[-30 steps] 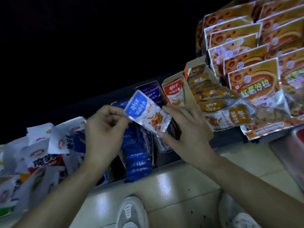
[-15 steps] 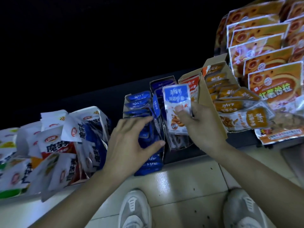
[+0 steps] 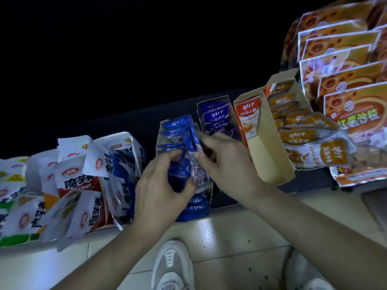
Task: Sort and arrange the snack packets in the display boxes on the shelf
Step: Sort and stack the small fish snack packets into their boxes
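Packet (image 3: 193,155) edge-on between hands, print blurred; box contents partly hidden.

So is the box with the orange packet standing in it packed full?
No: the cardboard box holds only one orange-and-white packet at its back, and the rest of its bare floor shows.

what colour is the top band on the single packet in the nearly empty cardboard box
Orange-red top band on the white packet in the tan cardboard box; head view.

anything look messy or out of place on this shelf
Yes. The white konjac snack bags at the left lie tumbled at mixed angles, not in rows. At the right, a brown fish-snack packet lies sideways across the front of its cardboard display box, spilling out.
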`<state>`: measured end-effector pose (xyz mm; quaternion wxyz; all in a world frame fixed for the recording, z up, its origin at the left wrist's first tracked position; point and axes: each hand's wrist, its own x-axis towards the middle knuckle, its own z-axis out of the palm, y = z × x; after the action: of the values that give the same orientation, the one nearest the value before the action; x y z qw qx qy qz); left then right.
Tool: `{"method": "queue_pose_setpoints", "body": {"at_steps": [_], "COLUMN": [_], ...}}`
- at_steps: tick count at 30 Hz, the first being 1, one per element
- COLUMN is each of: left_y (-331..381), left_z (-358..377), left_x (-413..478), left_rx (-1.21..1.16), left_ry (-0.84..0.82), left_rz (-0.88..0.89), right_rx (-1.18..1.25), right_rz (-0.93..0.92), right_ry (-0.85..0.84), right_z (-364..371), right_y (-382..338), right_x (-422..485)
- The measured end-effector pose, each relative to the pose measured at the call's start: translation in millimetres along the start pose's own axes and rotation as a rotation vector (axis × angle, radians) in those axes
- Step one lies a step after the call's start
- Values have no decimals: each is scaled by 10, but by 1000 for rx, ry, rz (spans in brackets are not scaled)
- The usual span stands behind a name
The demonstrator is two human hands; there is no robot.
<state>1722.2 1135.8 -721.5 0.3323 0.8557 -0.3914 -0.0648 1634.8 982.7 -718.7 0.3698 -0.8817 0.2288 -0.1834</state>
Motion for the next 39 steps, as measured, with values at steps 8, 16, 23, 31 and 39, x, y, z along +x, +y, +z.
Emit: {"method": "queue_pose_setpoints", "body": {"at_steps": [8,16,23,31,39], "left_y": [61,111,485,1225,1204], "left_z": [46,121,416,997,1328], "left_x": [153,328,482,921,1160], "left_rx": [114,332,184,163,-8], "left_ry": [-23,-46,82,-165,-413], "left_rz": [364,327,391,623,564], "right_rx": [-189,-1,-227,-6,-55], "right_rz": [-120,-69,153,375,144], "right_ry": [-166,99,656,354,354], "right_z": [-33,-433,-1152,-1240,-1228], "right_y": [53,394,961,1463,1479], "right_x": [-142,-452,-708,-684,-858]}}
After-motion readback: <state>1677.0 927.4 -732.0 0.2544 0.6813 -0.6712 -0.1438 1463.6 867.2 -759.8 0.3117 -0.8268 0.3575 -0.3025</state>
